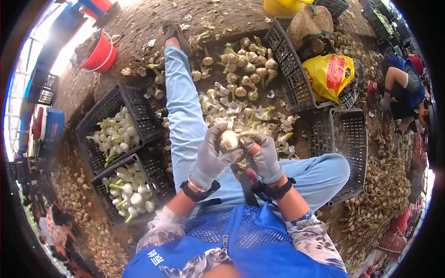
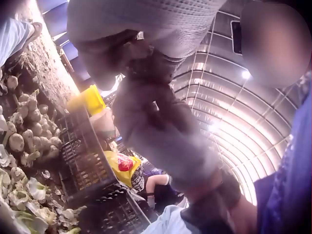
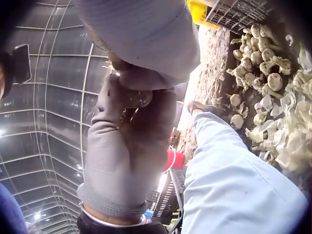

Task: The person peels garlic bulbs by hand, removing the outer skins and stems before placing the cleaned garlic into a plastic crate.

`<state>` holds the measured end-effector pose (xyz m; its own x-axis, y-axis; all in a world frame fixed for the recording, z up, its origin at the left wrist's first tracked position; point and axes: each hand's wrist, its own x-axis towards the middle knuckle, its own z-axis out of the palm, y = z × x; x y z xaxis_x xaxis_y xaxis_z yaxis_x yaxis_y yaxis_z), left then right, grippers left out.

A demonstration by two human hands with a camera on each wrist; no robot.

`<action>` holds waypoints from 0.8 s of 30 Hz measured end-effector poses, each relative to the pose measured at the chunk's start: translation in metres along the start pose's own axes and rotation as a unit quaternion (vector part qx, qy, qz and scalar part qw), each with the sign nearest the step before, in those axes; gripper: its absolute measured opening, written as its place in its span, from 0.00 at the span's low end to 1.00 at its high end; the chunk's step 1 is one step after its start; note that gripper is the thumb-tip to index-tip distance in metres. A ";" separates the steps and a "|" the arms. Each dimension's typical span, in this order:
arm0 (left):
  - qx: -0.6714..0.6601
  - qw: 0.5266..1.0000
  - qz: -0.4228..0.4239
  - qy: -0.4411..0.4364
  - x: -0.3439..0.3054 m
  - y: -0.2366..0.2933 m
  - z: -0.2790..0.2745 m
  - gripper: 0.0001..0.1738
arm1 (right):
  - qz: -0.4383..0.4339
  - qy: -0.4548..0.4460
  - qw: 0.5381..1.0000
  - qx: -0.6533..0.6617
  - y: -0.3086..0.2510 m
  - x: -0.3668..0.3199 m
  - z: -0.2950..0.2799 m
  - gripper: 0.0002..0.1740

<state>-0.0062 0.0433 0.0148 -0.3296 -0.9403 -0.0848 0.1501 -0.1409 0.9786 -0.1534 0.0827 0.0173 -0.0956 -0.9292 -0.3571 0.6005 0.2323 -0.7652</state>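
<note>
A garlic bulb (image 1: 229, 142) is being gripped by the curled left hand (image 1: 211, 155), best steadied firmly while its stalk (image 1: 245, 134) is being pinched by the right hand (image 1: 265, 157) alongside.

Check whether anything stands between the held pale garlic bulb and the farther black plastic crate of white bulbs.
Yes: the outstretched leg in light-blue trousers lies between bulb and crate; the left hand is on the bulb's crate side.
</note>
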 end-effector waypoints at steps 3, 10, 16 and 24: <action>-0.097 0.991 -0.094 -0.011 -0.005 0.012 -0.005 0.30 | -0.088 -0.035 0.978 -0.184 -0.010 -0.001 -0.003 0.14; -0.276 0.926 -0.214 -0.142 -0.017 0.021 -0.026 0.35 | -0.308 -0.106 0.829 -0.454 -0.027 0.012 -0.007 0.24; -0.314 0.914 -0.216 -0.141 -0.014 0.024 -0.028 0.32 | -0.285 -0.056 0.873 -0.392 -0.016 0.017 -0.005 0.21; -0.170 0.977 -0.119 0.050 -0.013 0.013 -0.008 0.28 | -0.268 -0.037 0.860 -0.432 -0.011 -0.004 0.014 0.09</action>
<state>0.0071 0.0515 0.0268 -0.3029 -0.8912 -0.3376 0.3874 -0.4388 0.8108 -0.1490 0.0800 0.0347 -0.1047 -0.9778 0.1816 -0.3313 -0.1379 -0.9334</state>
